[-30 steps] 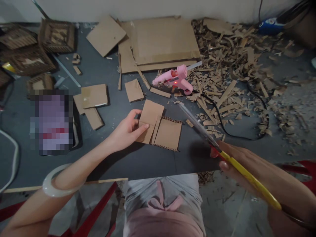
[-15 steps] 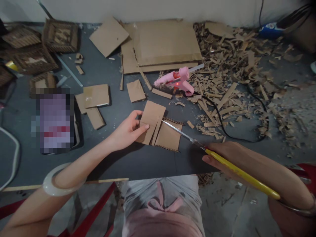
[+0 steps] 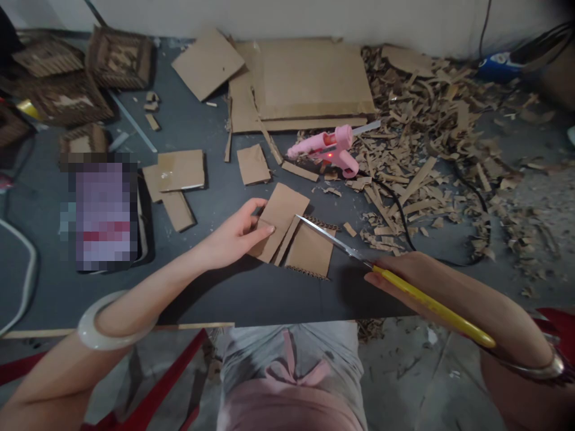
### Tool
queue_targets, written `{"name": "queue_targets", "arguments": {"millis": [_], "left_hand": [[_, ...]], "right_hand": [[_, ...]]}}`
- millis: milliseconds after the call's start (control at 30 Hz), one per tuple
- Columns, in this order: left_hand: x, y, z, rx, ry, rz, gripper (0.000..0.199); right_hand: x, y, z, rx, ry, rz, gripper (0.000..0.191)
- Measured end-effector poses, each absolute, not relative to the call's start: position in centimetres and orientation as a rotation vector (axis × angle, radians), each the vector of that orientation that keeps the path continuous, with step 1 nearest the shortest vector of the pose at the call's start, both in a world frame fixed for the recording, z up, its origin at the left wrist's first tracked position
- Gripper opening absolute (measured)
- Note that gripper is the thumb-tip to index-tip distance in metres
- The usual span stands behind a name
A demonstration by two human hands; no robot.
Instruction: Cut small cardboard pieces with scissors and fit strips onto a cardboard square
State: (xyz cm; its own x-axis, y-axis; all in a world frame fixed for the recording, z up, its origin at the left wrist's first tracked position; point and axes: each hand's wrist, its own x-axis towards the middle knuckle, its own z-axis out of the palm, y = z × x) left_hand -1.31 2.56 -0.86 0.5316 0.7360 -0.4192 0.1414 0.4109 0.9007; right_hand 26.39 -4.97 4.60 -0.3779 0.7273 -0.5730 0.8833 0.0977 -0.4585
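My left hand grips a small rectangular piece of cardboard, thumb on top and fingers curled behind its left edge. A narrow cardboard strip lies along the piece's right side. Beneath and to the right is a flat cardboard square with corrugated strips along its upper and lower edges. In my right hand are yellow-handled scissors, their metal blades pointing left with the tip at the strip's upper end. Whether the tip touches the strip is unclear.
Behind the hands lies a pink glue gun with its red light lit and a black cord. Cardboard scraps are heaped at right. Large cardboard sheets lie at the back, a blurred-out purple object and corrugated cardboard frames at left.
The view has shifted slightly, moving the background a little to the right. Both hands keep their holds; the cardboard and the scissors stay in nearly the same places.
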Motion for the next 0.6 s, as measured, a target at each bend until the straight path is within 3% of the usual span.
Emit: {"name": "queue_targets", "arguments": {"millis": [400, 600], "left_hand": [[-1.5, 2.7, -0.7, 1.205, 1.009, 0.493, 0.050], [-1.2, 2.6, -0.2, 1.231, 0.975, 0.505, 0.076]], "right_hand": [[27.1, -5.9, 2.8, 1.676, 2.358, -0.911, 0.057], [26.3, -7.1, 2.4, 1.753, 2.408, -0.907, 0.052]]}}
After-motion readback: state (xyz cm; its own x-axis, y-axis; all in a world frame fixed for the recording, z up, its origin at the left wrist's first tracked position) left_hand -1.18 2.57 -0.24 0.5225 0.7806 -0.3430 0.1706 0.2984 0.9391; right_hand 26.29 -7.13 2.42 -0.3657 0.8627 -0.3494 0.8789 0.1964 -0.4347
